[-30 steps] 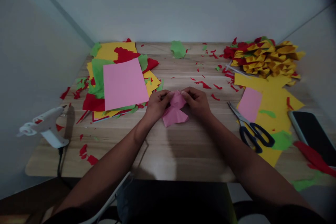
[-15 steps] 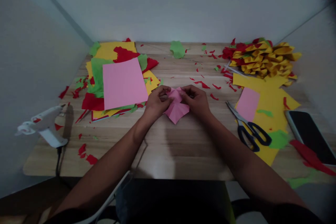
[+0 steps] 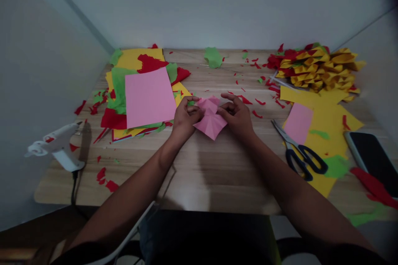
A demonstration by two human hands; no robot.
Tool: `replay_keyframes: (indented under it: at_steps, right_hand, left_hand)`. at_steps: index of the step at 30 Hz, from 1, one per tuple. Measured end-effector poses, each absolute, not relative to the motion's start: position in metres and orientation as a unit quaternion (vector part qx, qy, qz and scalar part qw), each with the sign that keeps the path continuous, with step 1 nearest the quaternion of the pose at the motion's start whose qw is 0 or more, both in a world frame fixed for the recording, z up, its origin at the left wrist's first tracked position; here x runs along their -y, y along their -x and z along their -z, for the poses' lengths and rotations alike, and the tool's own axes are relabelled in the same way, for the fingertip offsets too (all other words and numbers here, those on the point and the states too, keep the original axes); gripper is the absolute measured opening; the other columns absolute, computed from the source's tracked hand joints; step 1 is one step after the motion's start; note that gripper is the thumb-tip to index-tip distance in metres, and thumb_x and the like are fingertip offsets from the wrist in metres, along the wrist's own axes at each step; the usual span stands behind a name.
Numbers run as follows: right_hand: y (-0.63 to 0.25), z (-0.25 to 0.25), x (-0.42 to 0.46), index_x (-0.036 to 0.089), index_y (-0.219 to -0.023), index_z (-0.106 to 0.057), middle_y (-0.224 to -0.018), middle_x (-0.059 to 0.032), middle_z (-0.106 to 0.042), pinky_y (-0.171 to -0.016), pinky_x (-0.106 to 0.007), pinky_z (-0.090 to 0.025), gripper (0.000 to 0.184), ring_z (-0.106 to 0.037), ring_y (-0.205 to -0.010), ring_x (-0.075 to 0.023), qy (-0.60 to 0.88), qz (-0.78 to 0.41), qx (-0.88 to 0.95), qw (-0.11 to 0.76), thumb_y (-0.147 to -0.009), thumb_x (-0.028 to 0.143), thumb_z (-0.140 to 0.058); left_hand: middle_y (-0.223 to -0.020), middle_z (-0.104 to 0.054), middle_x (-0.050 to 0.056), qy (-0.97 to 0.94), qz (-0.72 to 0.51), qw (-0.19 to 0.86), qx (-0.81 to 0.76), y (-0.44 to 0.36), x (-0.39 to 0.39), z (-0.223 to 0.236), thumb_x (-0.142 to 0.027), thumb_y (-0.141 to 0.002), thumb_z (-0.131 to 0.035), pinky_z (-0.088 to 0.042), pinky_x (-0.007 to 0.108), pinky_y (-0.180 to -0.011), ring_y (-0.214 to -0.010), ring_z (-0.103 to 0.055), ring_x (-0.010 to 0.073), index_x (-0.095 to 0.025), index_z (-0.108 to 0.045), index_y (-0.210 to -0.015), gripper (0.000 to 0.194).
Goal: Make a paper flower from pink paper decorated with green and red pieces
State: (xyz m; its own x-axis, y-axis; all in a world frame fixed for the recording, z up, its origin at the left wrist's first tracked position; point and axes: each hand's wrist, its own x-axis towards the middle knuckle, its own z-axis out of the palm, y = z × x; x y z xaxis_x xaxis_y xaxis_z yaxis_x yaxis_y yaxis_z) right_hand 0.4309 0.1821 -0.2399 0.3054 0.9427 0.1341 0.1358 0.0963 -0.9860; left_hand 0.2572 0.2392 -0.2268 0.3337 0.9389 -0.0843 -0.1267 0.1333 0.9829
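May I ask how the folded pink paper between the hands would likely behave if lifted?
The folded pink paper would probably feel very light, as its edges look thin. Its creases may lend some stiffness, since it holds an angled shape between the left hand and right hand. Its broad lower flap, though, might bend easily, being thin paper.

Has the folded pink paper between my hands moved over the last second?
Yes: the folded pink paper sits higher in view, farther from the near edge of the table.

No readable text, labels, brands, numbers or signs anywhere in view.
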Motion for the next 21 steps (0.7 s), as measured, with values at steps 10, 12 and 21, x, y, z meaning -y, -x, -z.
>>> replay_keyframes:
  at_steps: [10, 12, 21]
  right_hand:
    - [-0.433, 0.237, -0.182, 0.025, -0.123, -0.057, -0.075, 0.0023, -0.063, -0.065, -0.033, -0.048, 0.051, -0.060, -0.067, -0.0165, 0.552, -0.374, 0.483, 0.567, -0.076, 0.037, -0.075]
    - [-0.433, 0.235, -0.182, 0.025, -0.124, -0.057, -0.074, 0.0028, -0.062, -0.062, -0.033, -0.047, 0.053, -0.059, -0.065, -0.0161, 0.544, -0.387, 0.484, 0.566, -0.076, 0.037, -0.076]
    - [-0.432, 0.234, -0.181, 0.025, -0.125, -0.056, -0.070, 0.0044, -0.063, -0.061, -0.031, -0.046, 0.062, -0.058, -0.062, -0.0155, 0.516, -0.424, 0.473, 0.574, -0.071, 0.041, -0.082]
  left_hand:
    - [-0.053, -0.059, -0.009, -0.493, -0.398, 0.674, -0.379, -0.259, -0.235, 0.227, -0.031, -0.071, -0.080, -0.036, 0.019, -0.044, -0.040, -0.046, 0.0076, -0.022, -0.054, -0.105, 0.044]
    - [-0.055, -0.060, -0.007, -0.487, -0.394, 0.679, -0.383, -0.259, -0.236, 0.230, -0.034, -0.069, -0.083, -0.038, 0.020, -0.044, -0.041, -0.049, 0.0078, -0.020, -0.058, -0.099, 0.041]
    - [-0.058, -0.062, -0.002, -0.475, -0.373, 0.682, -0.411, -0.257, -0.235, 0.216, -0.041, -0.059, -0.092, -0.035, 0.018, -0.044, -0.044, -0.047, 0.0048, -0.015, -0.061, -0.067, 0.042]
